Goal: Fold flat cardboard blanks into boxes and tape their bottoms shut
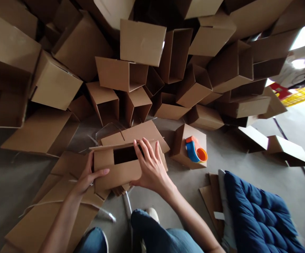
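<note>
In front of my knees is a small brown cardboard box (121,174), its upper side partly folded over with a dark gap showing inside. My left hand (89,175) grips its left end, thumb across the near face and fingers around the side. Over the right end lies my right hand (152,165), fingers across the top flaps and thumb against the near face. Beneath and behind the box are flat cardboard pieces (147,133). To the right, a blue and orange tape dispenser (196,149) rests on another closed-looking box (180,140).
Many open cardboard boxes (136,73) are heaped across the far side. Flattened cardboard (54,214) with a pale strap (70,202) lies at lower left. A blue tufted cushion (260,214) is at lower right. A yellow crate (298,96) stands at far right on the grey floor (247,165).
</note>
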